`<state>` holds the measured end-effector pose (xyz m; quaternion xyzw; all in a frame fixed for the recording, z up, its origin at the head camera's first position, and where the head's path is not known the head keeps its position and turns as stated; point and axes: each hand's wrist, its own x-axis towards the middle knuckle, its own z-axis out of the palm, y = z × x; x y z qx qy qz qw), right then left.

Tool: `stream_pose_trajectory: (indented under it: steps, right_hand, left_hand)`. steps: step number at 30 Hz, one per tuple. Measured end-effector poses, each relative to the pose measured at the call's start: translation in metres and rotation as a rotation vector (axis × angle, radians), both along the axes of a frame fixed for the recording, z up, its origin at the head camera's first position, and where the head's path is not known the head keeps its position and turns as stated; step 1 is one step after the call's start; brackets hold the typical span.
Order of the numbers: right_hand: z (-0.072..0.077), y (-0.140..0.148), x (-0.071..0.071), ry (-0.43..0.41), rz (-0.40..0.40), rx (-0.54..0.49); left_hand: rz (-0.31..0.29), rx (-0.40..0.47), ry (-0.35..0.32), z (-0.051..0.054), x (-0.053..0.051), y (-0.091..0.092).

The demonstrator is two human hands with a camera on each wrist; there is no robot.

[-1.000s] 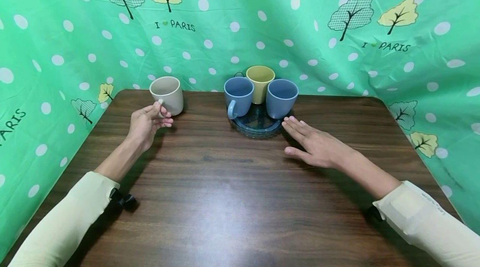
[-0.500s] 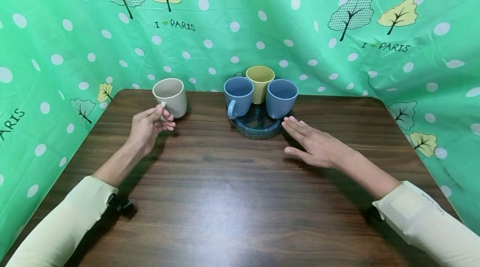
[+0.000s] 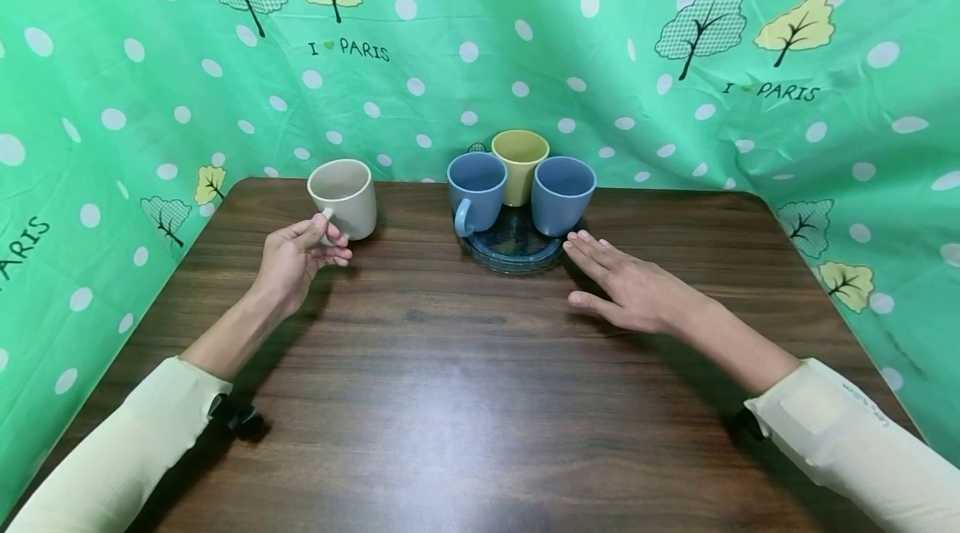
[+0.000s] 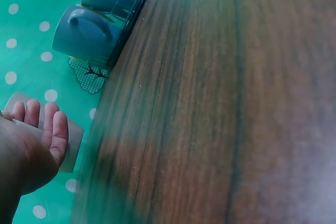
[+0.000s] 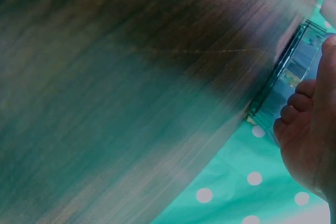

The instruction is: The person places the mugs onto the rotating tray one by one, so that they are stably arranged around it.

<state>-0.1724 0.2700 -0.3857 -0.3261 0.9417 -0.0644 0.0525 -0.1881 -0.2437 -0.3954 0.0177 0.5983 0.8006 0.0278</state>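
In the head view my left hand [image 3: 295,262] pinches the handle of an off-white mug [image 3: 354,204], which stands upright at the table's back left. The left wrist view shows a small gap between the mug's base and the tabletop. At the back centre, a round dark-blue glassy tray [image 3: 517,254] bears a blue mug [image 3: 480,187] with its handle toward me, another blue mug [image 3: 562,198] and a yellow cup [image 3: 520,156] behind them. My right hand [image 3: 633,287] lies with straight fingers, its fingertips at the tray's right rim; whether they touch it I cannot tell.
The dark wooden table [image 3: 450,400] reaches back to a green dotted curtain [image 3: 420,58], which also hangs along both sides. A black wrist strap [image 3: 238,418] hangs below the left sleeve.
The off-white mug has moved a little right and toward me, held in my left hand. My right hand, the tray and the things on it have stayed in place.
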Motion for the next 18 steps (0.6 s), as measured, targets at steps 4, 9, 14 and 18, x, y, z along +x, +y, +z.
stream_pose_trajectory:
  steps: [4,9,14,18]
  right_hand:
    - [0.000,0.000,0.000,-0.002,0.002,-0.004]
    - [0.000,0.000,-0.001,-0.006,0.000,-0.002]
    - [0.001,0.000,0.000,-0.009,-0.003,0.003]
    - [0.001,0.000,0.000,-0.008,-0.002,0.005]
  left_hand:
    - [-0.012,-0.008,-0.007,0.000,0.004,0.001]
    - [-0.022,-0.009,-0.004,-0.001,0.008,0.002]
    - [-0.032,0.002,0.002,-0.002,0.011,0.005]
    - [-0.039,0.008,0.002,-0.003,0.013,0.006]
